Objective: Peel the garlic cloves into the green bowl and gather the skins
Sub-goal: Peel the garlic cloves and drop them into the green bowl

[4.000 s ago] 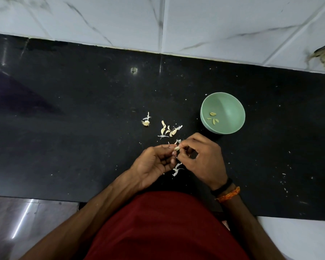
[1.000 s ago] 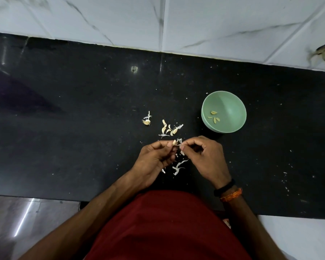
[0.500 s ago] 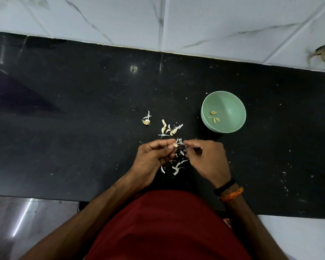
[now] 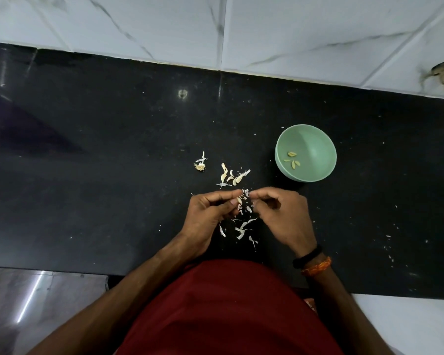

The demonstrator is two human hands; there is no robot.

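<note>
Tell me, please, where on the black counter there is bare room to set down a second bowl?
The counter is bare to the left of the root scrap, and behind the green bowl up to the tiled wall. It is crowded between the left hand and right hand, amid the skins, and around the unpeeled cloves.

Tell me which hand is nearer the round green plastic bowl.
Right. The right hand sits just below-left of the round green plastic bowl; the left hand is farther left, beyond the right one.
</note>
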